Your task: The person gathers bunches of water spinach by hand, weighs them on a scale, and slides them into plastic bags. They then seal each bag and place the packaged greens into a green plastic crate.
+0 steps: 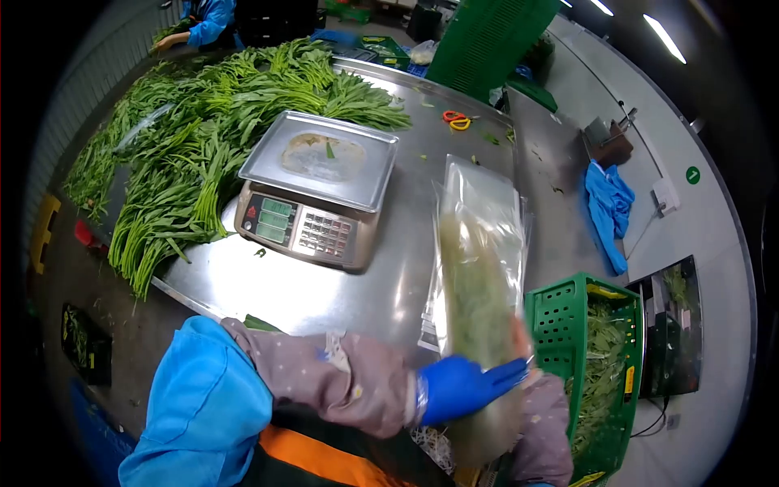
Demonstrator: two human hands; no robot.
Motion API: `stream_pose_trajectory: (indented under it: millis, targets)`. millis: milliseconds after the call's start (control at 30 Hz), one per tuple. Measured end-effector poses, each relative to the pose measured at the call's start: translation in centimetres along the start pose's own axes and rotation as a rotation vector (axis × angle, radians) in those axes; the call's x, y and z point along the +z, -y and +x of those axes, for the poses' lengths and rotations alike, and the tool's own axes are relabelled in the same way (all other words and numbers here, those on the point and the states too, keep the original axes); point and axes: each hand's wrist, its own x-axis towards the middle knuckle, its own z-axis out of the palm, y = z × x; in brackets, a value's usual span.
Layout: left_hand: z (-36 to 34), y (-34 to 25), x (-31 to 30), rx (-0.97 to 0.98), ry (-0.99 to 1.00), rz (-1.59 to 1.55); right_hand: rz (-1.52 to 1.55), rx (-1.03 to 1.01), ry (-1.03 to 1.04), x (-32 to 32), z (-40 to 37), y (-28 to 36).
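My left hand (462, 391), in a blue glove, lies across the lower part of a clear plastic bag of greens (475, 300), its fingers stretched out. My right hand (522, 345) is at the bag's right side, blurred and partly hidden, so its grip cannot be made out. The bag slants over a stack of flat clear bags (495, 195) on the steel table (406, 276). To the left stands a scale (320, 162) with a small leaf on its pan. A large heap of leafy greens (203, 138) lies behind and left of the scale.
A green crate (560, 325) holding bagged greens stands at the right. Red and orange-yellow scissors (457, 120) lie toward the table's back. Blue cloth (608, 211) hangs at the right wall. A co-worker's blue sleeve (213, 23) shows at the top left, a dark crate (85, 345) at lower left.
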Motion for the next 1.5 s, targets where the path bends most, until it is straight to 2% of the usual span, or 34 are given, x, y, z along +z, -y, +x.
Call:
stream_pose_trajectory:
  millis: [33,100,133,167,200,300,367,433,533,633,667,700,733,767,867,900,933,1000,1067,1100,1133,1167,1200,1233,1267,1300,1333,1367,1400,1433,1467,1500]
  targets:
    - [0.1,0.6,0.4,0.227,-0.062,0.340,-0.185,-0.216,-0.081,2.6,0.4,-0.9]
    - [2.5,1.8,-3.7,0.425,-0.337,0.257,-0.679,-0.677,-0.356,8.3,0.8,-4.8]
    - [3.6,2.3,-5.6,0.522,-0.475,0.232,-0.884,-0.830,-0.465,10.7,0.8,-6.4]
    - [3.4,3.1,-7.1,0.557,-0.542,0.208,-1.047,-0.880,-0.547,13.3,0.8,-7.4]
    - [2.8,3.7,-8.3,0.518,-0.538,0.171,-1.194,-0.895,-0.626,15.5,0.8,-7.8]
    - [1.2,5.2,-12.4,0.304,-0.492,0.079,-1.784,-0.570,-0.923,23.1,0.7,-6.6]
    - [0.9,6.4,-15.3,0.168,-0.477,0.024,-2.318,-0.534,-1.134,25.7,2.3,-7.2]
    - [1.5,6.9,-17.4,0.076,-0.441,-0.033,-2.568,-0.808,-1.157,26.6,6.1,-9.1]
    - [3.7,4.6,-18.8,0.050,-0.293,-0.131,-2.489,-1.022,-0.827,24.6,9.7,-10.8]
    - [4.6,0.9,-21.0,0.064,-0.115,-0.204,-3.142,-0.292,-0.841,28.0,8.5,-8.8]
    - [3.6,-0.6,-22.4,0.081,-0.095,-0.225,-2.845,-0.769,-0.964,28.8,8.9,-9.5]
    - [2.2,-2.2,-23.6,0.106,-0.087,-0.258,-2.814,-1.023,-1.035,31.0,7.8,-10.3]
    - [1.4,-3.2,-24.3,0.127,-0.076,-0.293,-2.684,-1.359,-0.938,32.9,7.1,-11.6]
    - [1.2,-3.5,-24.5,0.118,-0.097,-0.371,-2.692,-1.539,-0.700,34.2,6.2,-12.3]
    - [3.0,-1.2,-23.8,0.062,-0.045,-0.298,-3.014,-1.140,-0.769,34.1,5.9,-12.3]
    - [3.8,-0.1,-23.4,0.039,0.037,-0.300,-3.107,-0.974,-0.861,34.3,6.2,-12.5]
    - [4.2,1.0,-23.3,-0.006,0.074,-0.183,-2.949,-1.067,-0.734,36.2,1.9,-10.8]
    - [4.7,2.8,-23.2,-0.001,0.141,-0.284,-2.729,-1.089,-0.690,42.1,-2.8,-15.4]
    - [3.6,1.6,-23.2,0.015,0.140,-0.320,-2.555,-2.018,-0.776,43.5,-3.1,-19.2]
    - [4.8,2.7,-23.7,-0.062,0.147,-0.095,-2.538,-2.205,-0.686,44.6,-8.4,-19.4]
    - [3.0,1.0,-23.6,0.025,0.264,-0.376,-2.521,-2.391,-0.582,46.4,-13.1,-19.9]
    - [2.5,0.8,-23.9,0.055,0.350,-0.339,-2.444,-2.560,-0.563,46.0,-16.0,-19.5]
    - [2.4,1.0,-24.0,0.082,0.422,-0.369,-2.338,-2.654,-0.629,43.3,-17.8,-17.1]
    - [1.2,-0.1,-23.9,0.090,0.402,-0.331,-2.268,-2.654,-0.752,39.3,-18.3,-13.5]
    - [1.1,-0.2,-23.8,0.078,0.397,-0.335,-2.288,-2.530,-0.931,34.2,-18.2,-9.2]
    - [0.9,-0.4,-23.7,0.067,0.392,-0.340,-2.438,-2.253,-1.149,29.3,-17.3,-5.2]
    - [1.3,0.3,-23.7,0.037,0.400,-0.387,-2.697,-1.794,-1.368,25.5,-13.9,-3.5]
    - [1.5,0.6,-23.8,0.021,0.387,-0.393,-2.939,-1.238,-1.504,21.7,-10.5,-1.9]
    - [1.6,0.9,-23.8,0.005,0.373,-0.400,-3.099,-0.711,-1.514,17.8,-7.1,-0.3]
    - [1.4,0.8,-23.8,0.004,0.341,-0.369,-2.549,-0.972,-1.279,15.3,-4.2,0.5]
    - [1.2,0.7,-23.7,-0.002,0.305,-0.345,-2.195,-1.061,-0.946,13.8,-1.4,0.2]
    - [0.9,0.2,-23.6,-0.043,0.289,-0.344,-2.136,-1.119,-0.633,13.9,2.9,-1.0]
